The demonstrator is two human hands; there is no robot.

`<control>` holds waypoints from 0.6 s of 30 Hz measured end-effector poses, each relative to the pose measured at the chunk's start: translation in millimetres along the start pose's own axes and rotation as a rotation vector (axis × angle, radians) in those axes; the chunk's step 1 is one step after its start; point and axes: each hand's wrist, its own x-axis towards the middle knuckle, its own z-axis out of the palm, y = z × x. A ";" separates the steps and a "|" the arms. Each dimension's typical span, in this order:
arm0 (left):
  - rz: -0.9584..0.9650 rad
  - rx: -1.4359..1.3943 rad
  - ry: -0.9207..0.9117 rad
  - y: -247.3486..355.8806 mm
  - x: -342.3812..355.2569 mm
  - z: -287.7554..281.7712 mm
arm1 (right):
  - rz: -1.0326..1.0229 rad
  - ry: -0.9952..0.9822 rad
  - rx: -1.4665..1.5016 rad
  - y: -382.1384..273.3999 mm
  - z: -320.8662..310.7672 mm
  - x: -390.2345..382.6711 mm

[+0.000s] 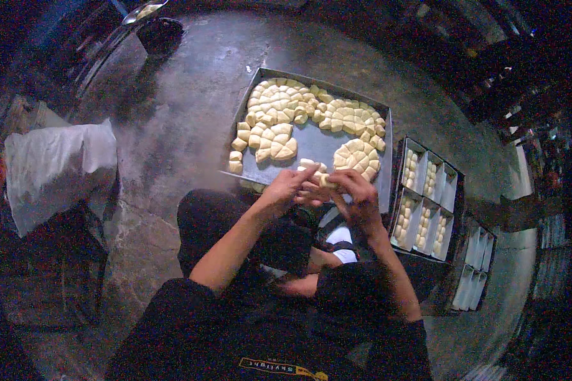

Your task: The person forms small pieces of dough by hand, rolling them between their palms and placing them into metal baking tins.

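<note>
Step in hand, as I read it: you're working a small dough piece (pixel 328 181) between both hands, over the near side of the big metal tray (pixel 318 141). Your left hand (pixel 288 188) has its fingers stretched out toward the right, under or beside the piece; can't tell whether they bear its weight. Your right hand (pixel 358 195) has its fingers bent in on the piece from the other side, looks like a light pinch; blur hides exact contact.

Rest of the dough: scored clusters fill the tray's far side, with a left cluster (pixel 274 143) and a right cluster (pixel 356 157), the latter just beyond your right hand. A few loose pieces (pixel 307 164) sit just past your left fingertips; touching or not, can't tell.

Divided tin (pixel 448 187) is right of the tray, dough rows in five compartments. Second divided tin (pixel 478 251) is further right.

My call: next move needs low finger pressure, since dough looks soft, and right knuckles kept off that right cluster.
</note>
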 end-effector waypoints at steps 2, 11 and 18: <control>-0.052 0.004 -0.020 -4.5 -2.7 5.0 | -0.050 -0.002 -0.007 -7.1 -0.9 -21.1; 0.404 0.463 0.037 -15.7 -9.1 21.0 | 0.524 -0.011 0.502 0.8 -6.5 -37.5; 0.690 0.760 0.002 -24.6 -12.5 34.8 | 0.328 0.030 0.188 26.7 -11.3 -48.2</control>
